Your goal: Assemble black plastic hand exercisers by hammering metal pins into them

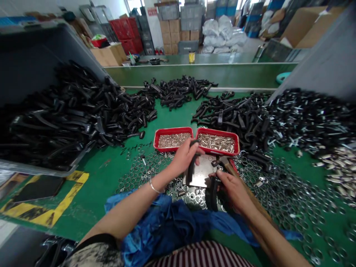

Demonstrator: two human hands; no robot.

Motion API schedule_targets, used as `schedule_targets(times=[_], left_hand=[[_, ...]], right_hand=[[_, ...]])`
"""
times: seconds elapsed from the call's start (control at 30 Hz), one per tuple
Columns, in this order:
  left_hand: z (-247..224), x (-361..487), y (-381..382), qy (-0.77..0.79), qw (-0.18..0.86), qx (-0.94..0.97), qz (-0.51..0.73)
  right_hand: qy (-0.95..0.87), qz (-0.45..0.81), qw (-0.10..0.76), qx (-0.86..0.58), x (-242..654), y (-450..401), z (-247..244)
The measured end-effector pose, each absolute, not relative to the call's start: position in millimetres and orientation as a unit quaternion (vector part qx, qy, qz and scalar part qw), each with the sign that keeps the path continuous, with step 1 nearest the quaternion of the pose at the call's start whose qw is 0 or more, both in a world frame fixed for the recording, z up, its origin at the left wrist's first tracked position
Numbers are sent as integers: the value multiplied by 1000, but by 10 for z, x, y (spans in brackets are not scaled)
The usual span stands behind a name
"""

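My left hand is closed around a black plastic handle, held upright over a bare metal plate. In my right hand is a second black handle, gripped near its top and hanging down at the plate's near right corner. A hammer lies just beyond the right hand, its wooden shaft partly under the forearm. Past the plate stand two red trays: the left tray holds tiny metal pins, the right tray longer ones. Loose metal rings surround the plate.
A grey bin spilling black handles lies on its side at left. More handles are heaped behind the trays. On the right are piles of black-headed parts and metal sleeves. Yellow-black tape frames a dark flat object.
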State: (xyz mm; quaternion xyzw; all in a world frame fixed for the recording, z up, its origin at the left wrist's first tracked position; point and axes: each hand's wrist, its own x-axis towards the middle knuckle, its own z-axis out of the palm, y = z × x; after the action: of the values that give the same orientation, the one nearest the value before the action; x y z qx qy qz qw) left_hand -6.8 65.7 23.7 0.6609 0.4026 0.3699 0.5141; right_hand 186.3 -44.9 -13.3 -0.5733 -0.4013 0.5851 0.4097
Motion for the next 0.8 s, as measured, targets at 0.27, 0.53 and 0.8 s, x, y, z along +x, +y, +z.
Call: schedule_targets(times=[0.27,0.53,0.8], left_hand=[[-176,85,-56,457,639,521,333],[-82,112,-80,453,661,528,281],[-3,176,-103,460,576,599,312]], right_hand=[[-683,288,293,-605,1846,-361,97],[-746,231,206,-589,1833,-359,159],[-693,283,327,-577,1776,-405,82]])
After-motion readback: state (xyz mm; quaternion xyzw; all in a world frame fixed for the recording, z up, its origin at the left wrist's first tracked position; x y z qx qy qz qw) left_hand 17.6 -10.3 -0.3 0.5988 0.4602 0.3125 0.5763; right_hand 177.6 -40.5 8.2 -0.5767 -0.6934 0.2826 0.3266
